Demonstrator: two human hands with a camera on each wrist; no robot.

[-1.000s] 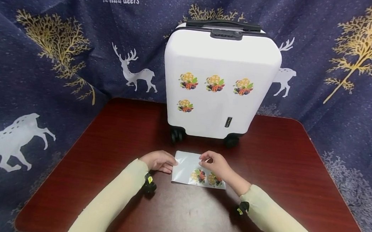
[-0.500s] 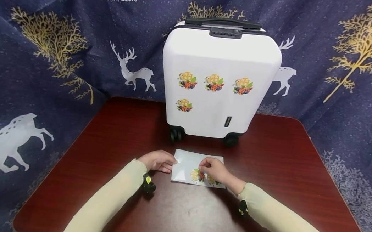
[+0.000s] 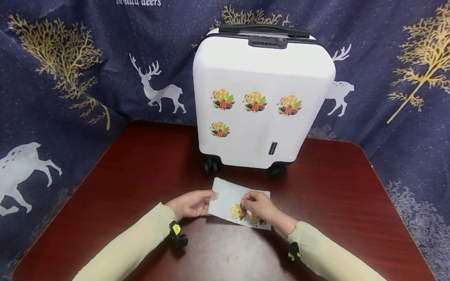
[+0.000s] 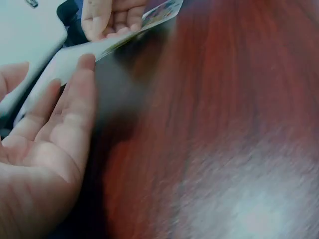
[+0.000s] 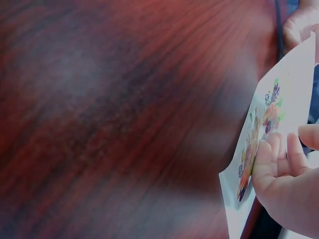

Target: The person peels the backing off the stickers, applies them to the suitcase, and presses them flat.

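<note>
A white sticker sheet (image 3: 225,194) with two fruit-print stickers along its near right part is raised off the table at its left end. My left hand (image 3: 192,204) holds that left edge, thumb on top and fingers beneath. In the left wrist view, the fingers of the left hand (image 4: 55,134) lie along the underside of the sheet. My right hand (image 3: 261,205) pinches at the upper edge of the left fruit sticker (image 3: 238,212), covering part of the other one. In the right wrist view, the curled fingers of the right hand (image 5: 286,169) meet the sheet's printed side.
Beyond the sheet, a white suitcase (image 3: 247,150) stands upright on the dark red table (image 3: 150,161). Three fruit stickers run across its front, with one more sticker (image 3: 220,130) below at left. A patterned blue cloth (image 3: 110,56) hangs behind.
My right hand has come down from above the sheet onto the left sticker. My left hand has lifted the sheet's left end, which lay flatter before. The view has shifted slightly.
</note>
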